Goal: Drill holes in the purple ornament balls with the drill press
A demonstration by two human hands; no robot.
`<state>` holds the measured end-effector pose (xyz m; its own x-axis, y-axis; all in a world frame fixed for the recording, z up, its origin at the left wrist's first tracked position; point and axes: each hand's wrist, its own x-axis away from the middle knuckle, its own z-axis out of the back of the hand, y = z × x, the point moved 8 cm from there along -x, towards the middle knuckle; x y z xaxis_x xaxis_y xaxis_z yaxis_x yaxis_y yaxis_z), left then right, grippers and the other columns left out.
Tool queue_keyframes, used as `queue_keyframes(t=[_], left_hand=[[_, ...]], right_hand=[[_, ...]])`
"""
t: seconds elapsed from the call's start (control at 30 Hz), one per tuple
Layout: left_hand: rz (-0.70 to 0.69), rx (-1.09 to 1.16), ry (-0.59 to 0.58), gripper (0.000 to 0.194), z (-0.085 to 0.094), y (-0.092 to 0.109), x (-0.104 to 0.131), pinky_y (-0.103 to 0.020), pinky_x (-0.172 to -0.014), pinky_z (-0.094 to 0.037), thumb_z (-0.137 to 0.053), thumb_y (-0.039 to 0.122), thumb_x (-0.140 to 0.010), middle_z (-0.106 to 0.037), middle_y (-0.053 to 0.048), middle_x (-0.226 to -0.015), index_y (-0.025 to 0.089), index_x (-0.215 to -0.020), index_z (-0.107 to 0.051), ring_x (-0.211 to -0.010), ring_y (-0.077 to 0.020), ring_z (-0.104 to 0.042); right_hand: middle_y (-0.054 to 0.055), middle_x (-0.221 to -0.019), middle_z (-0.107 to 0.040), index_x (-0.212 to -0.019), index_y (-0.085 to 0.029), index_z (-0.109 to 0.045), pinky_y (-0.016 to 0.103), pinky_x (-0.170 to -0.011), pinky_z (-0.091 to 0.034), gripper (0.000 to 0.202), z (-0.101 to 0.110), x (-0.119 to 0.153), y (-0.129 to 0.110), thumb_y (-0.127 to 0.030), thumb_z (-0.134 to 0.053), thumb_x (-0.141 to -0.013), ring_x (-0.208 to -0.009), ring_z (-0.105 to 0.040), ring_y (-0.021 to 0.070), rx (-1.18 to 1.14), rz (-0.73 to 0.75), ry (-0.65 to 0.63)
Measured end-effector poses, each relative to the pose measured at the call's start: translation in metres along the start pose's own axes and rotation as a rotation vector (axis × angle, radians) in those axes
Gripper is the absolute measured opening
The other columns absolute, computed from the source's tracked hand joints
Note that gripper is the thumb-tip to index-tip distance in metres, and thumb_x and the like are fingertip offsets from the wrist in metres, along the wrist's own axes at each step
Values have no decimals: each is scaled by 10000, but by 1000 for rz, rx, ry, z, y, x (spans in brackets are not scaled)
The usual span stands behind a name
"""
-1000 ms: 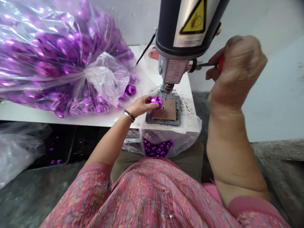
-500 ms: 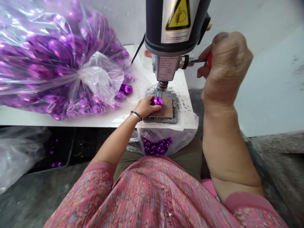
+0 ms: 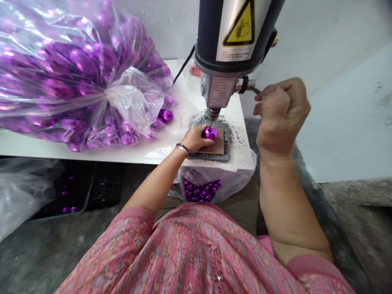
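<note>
My left hand (image 3: 197, 139) is closed around a shiny purple faceted ball (image 3: 209, 133), pinched between thumb and fingers. The ball is over a brown board (image 3: 218, 143) on the grey base plate (image 3: 227, 155) of a drill press (image 3: 228, 61). Right above the ball is the thin drill bit (image 3: 211, 123); whether it touches or enters the ball, I cannot tell. My right hand (image 3: 283, 114) is wrapped round the end of the press's feed lever (image 3: 254, 89), and its knob is hidden in my fist.
A big clear bag of purple balls (image 3: 76, 81) fills the table's left side, with loose balls (image 3: 166, 115) beside it. Dark shavings surround the base plate. An open plastic bag with purple balls (image 3: 202, 191) hangs at the white table's (image 3: 147, 157) front edge, over my lap.
My right hand has come down, pulling the lever lower. The view has shifted slightly; my left hand still holds the ball beneath the bit.
</note>
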<state>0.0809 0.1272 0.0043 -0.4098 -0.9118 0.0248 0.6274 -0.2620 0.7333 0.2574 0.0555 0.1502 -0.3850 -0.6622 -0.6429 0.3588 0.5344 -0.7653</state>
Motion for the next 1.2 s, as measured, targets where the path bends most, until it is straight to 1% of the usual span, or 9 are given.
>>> queue_keyframes(t=[0.13, 0.3, 0.43, 0.67, 0.8, 0.9, 1.0, 1.1, 1.2], left_hand=[[-9, 14, 16, 309, 0, 0, 2, -289, -777, -482, -785, 273, -741, -698, -13, -892, 154, -1018, -716, -833, -190, -610], [1, -9, 35, 365, -1, -3, 1, -335, -894, -529, -815, 267, -746, -730, -38, -995, 177, -1089, -728, -956, -237, -660], [12, -32, 43, 400, -2, -4, 0, -356, -977, -533, -830, 263, -745, -751, -55, -1069, 181, -1125, -739, -1035, -259, -682], [29, -21, 40, 440, -3, -6, 1, -370, -976, -543, -828, 288, -759, -759, -79, -1104, 162, -1172, -746, -1030, -263, -683], [22, 17, 42, 403, -6, -10, -1, -355, -989, -531, -829, 263, -748, -757, -48, -1060, 179, -1134, -748, -1022, -245, -680], [42, 54, 33, 440, -8, -13, -1, -343, -979, -529, -832, 274, -752, -754, -35, -1032, 169, -1169, -739, -997, -233, -683], [43, 101, 12, 538, -6, -14, 3, -335, -976, -537, -826, 270, -766, -757, -35, -1078, 160, -1279, -706, -1014, -226, -692], [-48, 122, -50, 639, -2, -11, 16, -342, -1010, -546, -872, 267, -721, -749, -67, -1205, 163, -1327, -696, -1106, -242, -691], [-137, 99, -103, 860, 12, -14, 29, -345, -1019, -556, -976, 297, -599, -691, -136, -1391, 178, -1399, -682, -1165, -258, -682]], right_hand=[[-36, -748, -552, -803, -138, -455, 215, -710, -406, 228, 5, 14, 7, -318, -527, -922, -646, -465, 6, 55, 9, 43], [-23, -765, -547, -817, -147, -486, 222, -749, -439, 307, 5, 20, 13, -415, -496, -968, -708, -491, 22, 75, 43, 61], [-26, -760, -541, -844, -150, -517, 225, -763, -460, 395, 5, 25, 19, -517, -473, -985, -727, -522, 23, 80, 78, 94], [-25, -766, -556, -862, -157, -525, 242, -784, -472, 424, 4, 37, 40, -553, -447, -992, -733, -552, 28, 50, 79, 137], [-27, -724, -535, -827, -160, -514, 238, -728, -464, 431, 3, 44, 44, -567, -495, -966, -728, -578, 43, 31, 80, 120], [-28, -671, -506, -774, -142, -507, 222, -675, -423, 494, 4, 27, 30, -594, -478, -970, -661, -543, 27, 18, 74, 137], [-33, -657, -514, -747, -115, -507, 208, -637, -372, 519, 2, -7, 6, -574, -466, -985, -576, -451, -6, 1, 44, 137], [-52, -613, -491, -754, -102, -507, 183, -616, -362, 436, -4, -34, -7, -466, -491, -994, -537, -410, -25, -51, -58, 92], [-69, -585, -488, -738, -101, -496, 157, -598, -359, 381, -5, -38, -12, -396, -519, -980, -518, -427, -36, -73, -92, 97]])
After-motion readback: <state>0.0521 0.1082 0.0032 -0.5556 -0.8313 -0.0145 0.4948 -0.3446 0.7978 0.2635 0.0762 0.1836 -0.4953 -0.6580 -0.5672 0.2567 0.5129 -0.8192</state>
